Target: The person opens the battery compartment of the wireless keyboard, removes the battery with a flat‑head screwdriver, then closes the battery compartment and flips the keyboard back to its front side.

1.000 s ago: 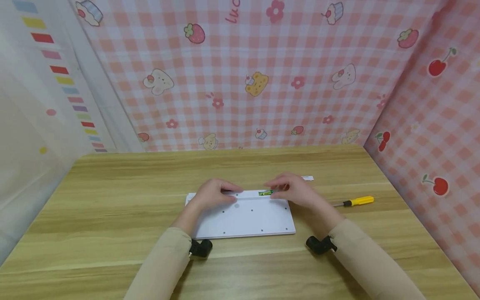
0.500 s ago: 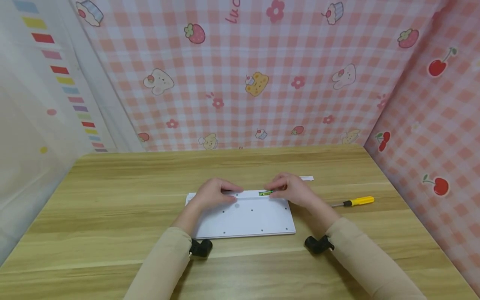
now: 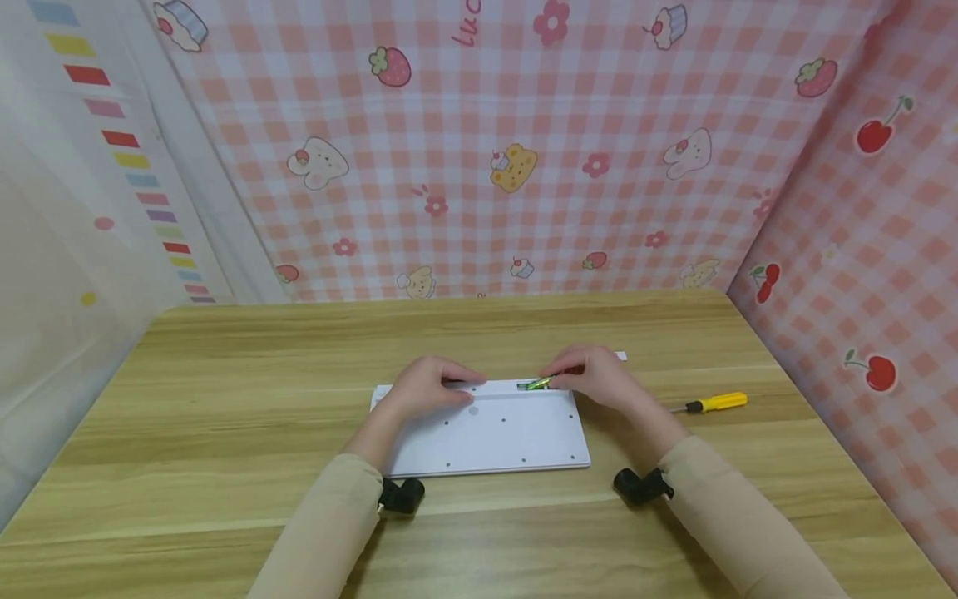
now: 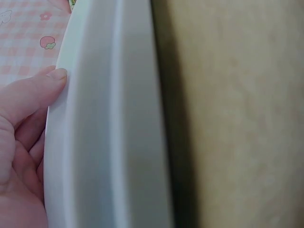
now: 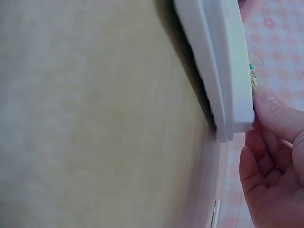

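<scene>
A white keyboard (image 3: 494, 441) lies face down on the wooden table, its flat back dotted with small dark holes. At its far edge my left hand (image 3: 430, 388) grips the raised ridge, thumb on the near side; the left wrist view shows that thumb (image 4: 56, 78) against the white casing. A green battery (image 3: 537, 383) sticks up at a slant from the slot in the ridge. My right hand (image 3: 603, 381) pinches its right end between thumb and fingers. In the right wrist view the battery (image 5: 253, 75) shows just past the thumb, its far end hidden.
Behind my right hand lies a small white strip (image 3: 621, 356), partly covered by the hand. A yellow-handled screwdriver (image 3: 718, 403) rests on the table to the right. Pink checked cloth (image 3: 479, 225) hangs behind the table and along its right side.
My right hand has shifted slightly right, and the battery's right end has risen out of the slot, so it now tilts. The left hand and keyboard stay in place.
</scene>
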Tool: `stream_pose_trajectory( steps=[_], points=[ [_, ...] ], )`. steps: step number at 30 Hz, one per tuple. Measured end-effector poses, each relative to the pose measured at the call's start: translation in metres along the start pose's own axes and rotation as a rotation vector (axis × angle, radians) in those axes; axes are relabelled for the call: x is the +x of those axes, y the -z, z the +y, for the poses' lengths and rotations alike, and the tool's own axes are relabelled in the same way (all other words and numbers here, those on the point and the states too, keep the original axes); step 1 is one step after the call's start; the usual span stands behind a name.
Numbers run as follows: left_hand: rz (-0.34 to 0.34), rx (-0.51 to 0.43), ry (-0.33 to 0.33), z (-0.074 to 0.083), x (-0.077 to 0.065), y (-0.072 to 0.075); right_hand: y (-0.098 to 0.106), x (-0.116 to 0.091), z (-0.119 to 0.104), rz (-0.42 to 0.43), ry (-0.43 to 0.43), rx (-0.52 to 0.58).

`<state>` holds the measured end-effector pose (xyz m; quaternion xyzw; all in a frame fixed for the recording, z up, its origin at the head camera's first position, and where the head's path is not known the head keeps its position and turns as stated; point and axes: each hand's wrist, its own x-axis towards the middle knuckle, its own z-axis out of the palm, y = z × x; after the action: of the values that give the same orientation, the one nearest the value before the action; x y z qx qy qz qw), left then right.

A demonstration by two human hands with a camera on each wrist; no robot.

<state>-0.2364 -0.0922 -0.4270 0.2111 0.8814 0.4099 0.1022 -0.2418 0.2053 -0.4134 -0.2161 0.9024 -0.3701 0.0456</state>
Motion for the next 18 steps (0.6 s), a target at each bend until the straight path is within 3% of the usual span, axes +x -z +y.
stream_pose_trajectory(
  steps=[4, 12, 18],
  points=[
    [-0.001, 0.000, -0.001, 0.000, 0.000, 0.000, 0.006, 0.005, 0.003, 0.016, -0.015, 0.016],
    [-0.002, -0.001, 0.005, 0.000, 0.000, 0.000, 0.017, 0.028, 0.004, 0.066, -0.211, 0.164],
    [-0.001, 0.004, 0.011, 0.000, 0.000, 0.000, 0.014, 0.050, 0.004, 0.043, -0.248, 0.094]
  ],
)
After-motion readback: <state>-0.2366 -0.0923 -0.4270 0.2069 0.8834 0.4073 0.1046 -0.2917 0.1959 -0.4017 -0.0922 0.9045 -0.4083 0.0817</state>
